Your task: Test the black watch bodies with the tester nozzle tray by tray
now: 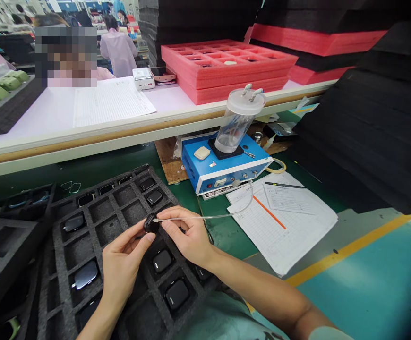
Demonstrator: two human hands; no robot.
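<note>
Directly above the grey foam tray (120, 200), the left hand (125, 259) has its fingers (140, 236) closed on a small black device (151, 223), and the right hand (186, 233) has its fingers (177, 212) pinched on a thin clear tube (209, 217), whose metal tip meets that device. Within the tray, black units (163, 260) occupy many cells, one per cell, while other cells show bare foam; no count is possible, as the hands and the lower frame hide part of the tray. Just beyond the tray's right edge, a narrow strip of green tabletop (209, 212) separates it from paper forms (283, 222). Farther past the tray stands a blue machine (226, 163) bearing a clear canister (237, 120), from which the tube runs, close under a white shelf (177, 106). Red foam trays (226, 68) sit on that shelf, with a co-worker in a pink smock (118, 52) well beyond the tray.
</note>
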